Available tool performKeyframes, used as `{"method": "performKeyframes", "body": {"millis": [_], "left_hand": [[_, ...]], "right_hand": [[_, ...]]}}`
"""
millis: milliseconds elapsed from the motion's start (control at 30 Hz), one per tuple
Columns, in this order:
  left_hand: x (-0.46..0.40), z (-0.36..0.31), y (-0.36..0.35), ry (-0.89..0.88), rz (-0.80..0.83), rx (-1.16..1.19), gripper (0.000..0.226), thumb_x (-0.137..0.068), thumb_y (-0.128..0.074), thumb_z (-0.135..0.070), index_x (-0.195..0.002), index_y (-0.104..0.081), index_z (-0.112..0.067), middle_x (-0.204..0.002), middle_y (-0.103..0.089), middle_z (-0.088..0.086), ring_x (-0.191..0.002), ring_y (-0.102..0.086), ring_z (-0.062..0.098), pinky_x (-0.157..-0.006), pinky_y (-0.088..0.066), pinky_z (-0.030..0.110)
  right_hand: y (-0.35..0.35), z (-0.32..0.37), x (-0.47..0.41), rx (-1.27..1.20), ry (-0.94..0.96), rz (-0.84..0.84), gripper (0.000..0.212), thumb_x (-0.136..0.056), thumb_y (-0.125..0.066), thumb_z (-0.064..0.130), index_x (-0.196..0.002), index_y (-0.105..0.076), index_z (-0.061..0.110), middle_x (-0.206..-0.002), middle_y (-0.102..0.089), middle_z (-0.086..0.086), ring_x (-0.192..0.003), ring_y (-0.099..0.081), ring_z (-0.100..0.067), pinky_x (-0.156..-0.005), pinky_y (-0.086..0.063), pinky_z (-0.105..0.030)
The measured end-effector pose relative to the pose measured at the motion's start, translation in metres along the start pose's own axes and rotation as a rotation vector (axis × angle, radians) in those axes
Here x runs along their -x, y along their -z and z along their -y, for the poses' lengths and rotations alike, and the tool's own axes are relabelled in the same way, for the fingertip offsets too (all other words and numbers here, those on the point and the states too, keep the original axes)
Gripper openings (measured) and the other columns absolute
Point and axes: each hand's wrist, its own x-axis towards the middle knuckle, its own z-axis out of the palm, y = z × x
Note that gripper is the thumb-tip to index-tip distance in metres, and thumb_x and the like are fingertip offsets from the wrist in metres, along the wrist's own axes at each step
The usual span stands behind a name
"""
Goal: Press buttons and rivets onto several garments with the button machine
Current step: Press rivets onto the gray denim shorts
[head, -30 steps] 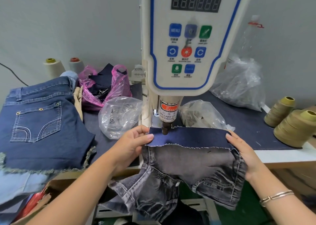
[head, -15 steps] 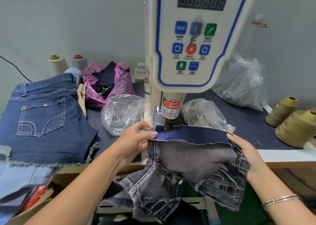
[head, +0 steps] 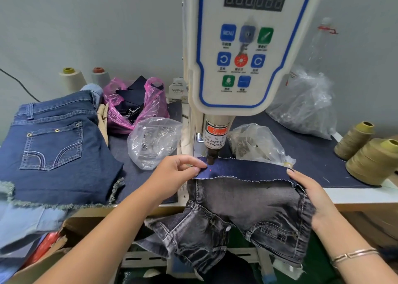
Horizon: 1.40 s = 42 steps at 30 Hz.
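A grey washed denim garment (head: 247, 214) hangs off the table's front edge, its dark blue inner waistband (head: 247, 170) stretched flat under the button machine's press head (head: 212, 154). A red laser dot shines on the band just below the punch tip. My left hand (head: 172, 176) pinches the band's left end beside the punch. My right hand (head: 310, 191) grips the garment's right end, thumb on top. The white machine body with its button panel (head: 243, 55) rises above.
Clear bags of metal fittings (head: 153, 141) (head: 254, 143) flank the press head; a larger bag (head: 303, 107) lies back right. Blue denim shorts (head: 56, 152) are stacked at left, beside a pink bag (head: 137, 102). Thread cones (head: 374, 161) stand at right and back left (head: 72, 79).
The waistband has shifted slightly under the punch, with the red laser dot now showing on it. Both hands keep their hold on the garment's ends.
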Motion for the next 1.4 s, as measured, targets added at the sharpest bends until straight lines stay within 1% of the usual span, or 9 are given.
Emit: {"method": "performKeyframes", "body": {"millis": [100,200,433,533,733,933,1100,1200,1400], "left_hand": [[-0.001,-0.002,0.002,-0.011,0.023,-0.047,0.037,-0.092,-0.061,-0.007,-0.077,-0.075,-0.038,-0.056,-0.035,0.001,-0.061,-0.029,0.019,-0.055,-0.029,0.013],[-0.002,-0.005,0.005,-0.052,0.061,-0.092,0.038,-0.091,-0.061,-0.005,-0.077,-0.073,-0.037,-0.070,-0.051,0.010,-0.068,-0.039,0.018,-0.066,-0.035,0.022],[-0.002,-0.001,0.015,-0.034,0.161,-0.119,0.031,-0.090,-0.067,-0.021,-0.091,-0.072,-0.051,-0.096,-0.064,0.019,-0.083,-0.051,0.013,-0.080,-0.042,0.019],[0.000,0.001,0.016,0.013,0.165,-0.081,0.025,-0.077,-0.071,-0.033,-0.093,-0.072,-0.053,-0.105,-0.064,0.007,-0.090,-0.053,0.010,-0.091,-0.042,0.028],[0.002,0.007,0.011,0.048,0.097,0.114,0.033,-0.087,-0.068,-0.006,-0.093,-0.077,-0.038,-0.096,-0.072,-0.005,-0.081,-0.060,0.000,-0.077,-0.045,0.009],[0.006,0.007,0.008,0.063,0.074,0.170,0.028,-0.090,-0.064,-0.008,-0.102,-0.076,-0.032,-0.108,-0.072,-0.001,-0.088,-0.061,-0.003,-0.077,-0.044,0.006],[0.004,0.010,0.009,0.106,0.059,0.178,0.027,-0.090,-0.065,-0.012,-0.105,-0.075,-0.033,-0.090,-0.067,-0.001,-0.076,-0.057,0.001,-0.070,-0.043,0.007],[0.004,0.011,0.008,0.122,0.038,0.195,0.027,-0.089,-0.065,-0.013,-0.104,-0.075,-0.034,-0.081,-0.063,-0.007,-0.076,-0.054,0.003,-0.079,-0.045,0.016],[0.005,0.009,0.006,0.129,0.013,0.198,0.026,-0.089,-0.066,-0.013,-0.102,-0.076,-0.033,-0.098,-0.070,0.001,-0.084,-0.058,0.004,-0.091,-0.045,0.028]], "right_hand": [[0.000,-0.001,-0.001,-0.005,-0.003,0.015,0.012,-0.070,-0.066,0.019,-0.062,-0.075,0.024,-0.066,-0.070,-0.003,-0.053,-0.067,-0.020,-0.051,-0.055,-0.028],[0.001,-0.001,-0.003,-0.002,-0.001,0.022,0.011,-0.071,-0.067,0.019,-0.065,-0.074,0.024,-0.068,-0.070,-0.003,-0.055,-0.067,-0.019,-0.052,-0.055,-0.028],[0.002,-0.002,-0.005,-0.003,0.007,0.021,0.012,-0.070,-0.067,0.018,-0.064,-0.074,0.025,-0.064,-0.069,-0.002,-0.052,-0.066,-0.019,-0.049,-0.053,-0.026],[0.002,-0.003,-0.007,-0.011,0.004,0.016,0.010,-0.070,-0.067,0.018,-0.066,-0.073,0.025,-0.066,-0.069,-0.002,-0.053,-0.066,-0.019,-0.050,-0.054,-0.027],[0.002,-0.002,-0.009,-0.019,-0.005,-0.010,0.009,-0.069,-0.069,0.017,-0.072,-0.071,0.025,-0.067,-0.068,-0.002,-0.054,-0.066,-0.020,-0.051,-0.054,-0.028],[0.002,-0.003,-0.008,-0.019,-0.008,-0.010,0.009,-0.070,-0.069,0.016,-0.073,-0.071,0.024,-0.069,-0.068,-0.003,-0.054,-0.065,-0.020,-0.053,-0.054,-0.027],[0.001,-0.002,-0.006,-0.003,-0.019,0.007,0.011,-0.071,-0.067,0.016,-0.067,-0.072,0.025,-0.067,-0.069,-0.002,-0.054,-0.065,-0.019,-0.049,-0.053,-0.028],[0.001,-0.001,-0.005,-0.007,-0.027,0.008,0.011,-0.072,-0.067,0.016,-0.067,-0.072,0.025,-0.067,-0.068,-0.003,-0.054,-0.065,-0.020,-0.049,-0.053,-0.029],[0.002,-0.001,-0.006,-0.026,-0.028,0.001,0.011,-0.071,-0.067,0.014,-0.068,-0.073,0.024,-0.066,-0.068,-0.003,-0.052,-0.065,-0.020,-0.050,-0.053,-0.027]]}}
